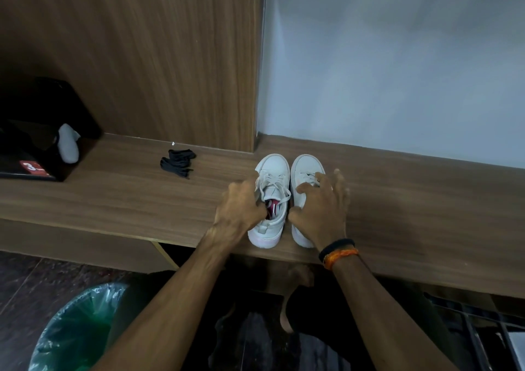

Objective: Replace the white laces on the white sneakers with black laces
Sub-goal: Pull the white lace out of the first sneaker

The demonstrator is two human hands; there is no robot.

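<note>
Two white sneakers stand side by side on the wooden shelf [397,200], toes pointing away from me, both with white laces in them. My left hand [238,210] grips the left sneaker [271,169] at its collar, fingers curled at the opening and the laces. My right hand [322,206] hovers spread over the right sneaker [305,166] with straight fingers and covers most of it; it is slightly blurred. A bundle of black laces [177,162] lies on the shelf to the left, apart from both hands.
A black box with a red label [34,169] and a grey-white object [68,143] sit at the shelf's far left. A wood panel [142,58] and a grey wall [397,58] stand behind. Below are a bin with a green liner [76,331] and a dark metal rack [483,333].
</note>
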